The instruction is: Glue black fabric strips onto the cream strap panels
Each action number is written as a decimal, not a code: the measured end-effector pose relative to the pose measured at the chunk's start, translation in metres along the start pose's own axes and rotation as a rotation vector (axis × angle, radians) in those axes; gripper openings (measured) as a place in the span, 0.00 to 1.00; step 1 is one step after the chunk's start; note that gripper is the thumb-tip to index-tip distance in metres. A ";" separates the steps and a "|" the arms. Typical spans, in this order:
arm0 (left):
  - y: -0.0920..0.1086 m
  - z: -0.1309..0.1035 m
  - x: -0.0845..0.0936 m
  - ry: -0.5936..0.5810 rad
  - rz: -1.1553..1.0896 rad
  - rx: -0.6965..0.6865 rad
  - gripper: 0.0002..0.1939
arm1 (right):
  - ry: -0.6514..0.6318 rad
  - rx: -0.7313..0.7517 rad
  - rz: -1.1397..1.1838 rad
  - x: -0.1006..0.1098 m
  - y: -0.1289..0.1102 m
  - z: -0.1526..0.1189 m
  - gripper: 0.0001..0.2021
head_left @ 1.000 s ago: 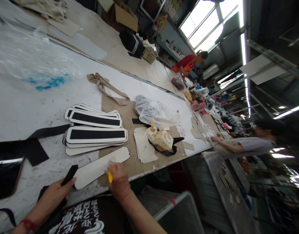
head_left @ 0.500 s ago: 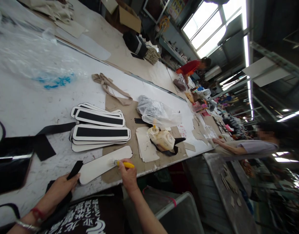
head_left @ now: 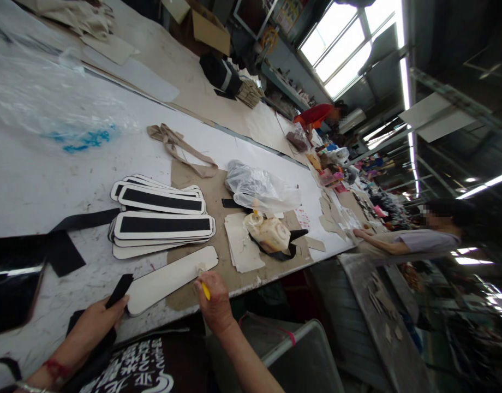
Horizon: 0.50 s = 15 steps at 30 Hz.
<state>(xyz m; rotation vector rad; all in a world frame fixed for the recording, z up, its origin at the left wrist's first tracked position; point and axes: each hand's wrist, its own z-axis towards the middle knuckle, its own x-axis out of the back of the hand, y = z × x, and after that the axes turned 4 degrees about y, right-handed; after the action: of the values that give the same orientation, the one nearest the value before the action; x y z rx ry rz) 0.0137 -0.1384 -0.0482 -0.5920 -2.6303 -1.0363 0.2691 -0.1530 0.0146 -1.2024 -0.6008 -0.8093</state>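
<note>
A yellow-handled brush (head_left: 205,291) is in my right hand (head_left: 216,303), its pale bristles on the far right end of a long white panel (head_left: 171,279). My left hand (head_left: 99,322) is closed on a black strap (head_left: 120,290) beside the panel's left end, its fingertips near the panel edge. Just behind lie stacked white panels, the top one (head_left: 163,236) bearing a black strip (head_left: 166,225). A glue-stained plastic container (head_left: 271,233) with a yellow piece at its mouth stands right of the brush, next to pale sheets (head_left: 243,248).
A clear plastic bag (head_left: 259,185) and a beige fabric strip (head_left: 181,148) lie farther back. At the left are plastic sheeting (head_left: 54,98) and a dark glossy object (head_left: 13,284). The table's front edge (head_left: 251,289) runs close to my right arm. Two people work farther along.
My right hand has tilted the brush more upright and brought its bristles farther right along the panel. My left hand still grips the black strap. The view has shifted slightly.
</note>
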 end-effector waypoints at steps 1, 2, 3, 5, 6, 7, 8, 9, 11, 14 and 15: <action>0.000 0.000 0.000 -0.001 0.003 -0.001 0.23 | 0.012 -0.002 0.022 0.002 -0.001 0.002 0.07; 0.000 0.000 0.000 -0.003 0.005 -0.002 0.22 | 0.036 -0.002 0.023 0.004 0.001 0.005 0.07; 0.000 0.000 0.000 -0.004 0.007 -0.004 0.22 | 0.063 -0.001 0.004 0.005 0.003 0.009 0.08; 0.000 -0.001 0.000 -0.002 0.010 -0.006 0.22 | 0.080 0.008 -0.056 0.002 0.008 0.017 0.08; 0.001 -0.002 0.000 0.000 0.010 -0.006 0.22 | 0.063 0.013 -0.077 -0.002 0.009 0.019 0.08; 0.001 -0.003 0.000 0.003 0.011 -0.006 0.22 | 0.032 0.019 -0.082 -0.007 0.007 0.020 0.07; 0.002 -0.004 0.000 0.005 0.010 -0.007 0.22 | -0.007 0.030 -0.070 -0.012 0.003 0.019 0.07; 0.003 -0.005 0.000 0.004 0.008 -0.008 0.22 | -0.046 0.044 -0.039 -0.017 -0.004 0.017 0.07; 0.007 -0.007 0.002 0.002 0.001 -0.014 0.22 | -0.106 0.060 0.084 -0.023 -0.023 0.011 0.06; 0.017 -0.008 0.009 0.023 0.002 -0.020 0.20 | -0.110 0.009 0.303 -0.018 -0.048 0.008 0.05; 0.021 -0.008 0.013 0.045 0.003 -0.021 0.19 | -0.089 -0.028 0.343 -0.013 -0.053 0.010 0.05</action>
<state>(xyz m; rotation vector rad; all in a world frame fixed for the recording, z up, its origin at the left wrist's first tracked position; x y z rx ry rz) 0.0131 -0.1264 -0.0248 -0.5701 -2.5816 -1.0656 0.2190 -0.1488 0.0374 -1.3279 -0.4392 -0.4776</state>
